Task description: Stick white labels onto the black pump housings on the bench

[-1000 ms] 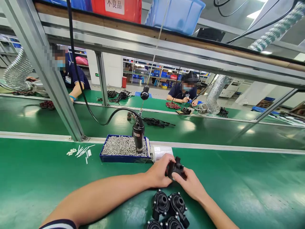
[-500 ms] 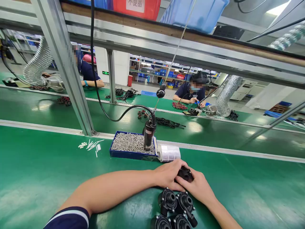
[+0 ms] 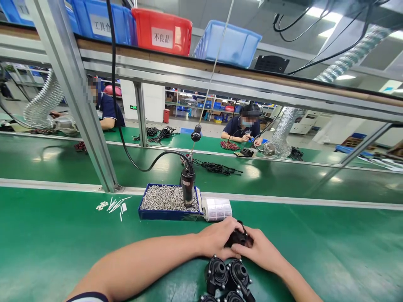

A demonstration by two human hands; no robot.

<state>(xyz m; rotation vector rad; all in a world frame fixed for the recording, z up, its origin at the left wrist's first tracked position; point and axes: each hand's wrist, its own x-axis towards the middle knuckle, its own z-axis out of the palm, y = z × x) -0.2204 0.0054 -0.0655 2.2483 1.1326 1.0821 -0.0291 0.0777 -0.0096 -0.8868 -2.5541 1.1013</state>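
At the near edge of the green conveyor belt (image 3: 47,239), we find our two bare hands low in view, around 6 o'clock. Our L hand (image 3: 214,240) is curled narrow around the far side of a black plastic housing (image 3: 239,239), and our R hand (image 3: 262,251) closes on its near side. Both hold it, and our fingers hide most of it. Just below our wrists, at 6 o'clock, sit more black housings (image 3: 217,272), packed close together.

At 12 o'clock, a blue tray (image 3: 170,216) holds a heap of silver screws (image 3: 170,198). An electric screwdriver (image 3: 188,188) hangs upright on a black cable over the tray's R end. Just beside the tray lies a roll of white labels (image 3: 217,209). At approx 10 o'clock are small white parts (image 3: 111,205).

Past a metal frame (image 3: 140,113) is a second green belt with coiled black wires (image 3: 217,168). Two masked co-workers sit beyond, one at 11 o'clock (image 3: 107,111), one at 1 o'clock (image 3: 241,128). Overhead are a red bin (image 3: 162,33) and blue bins (image 3: 228,44).
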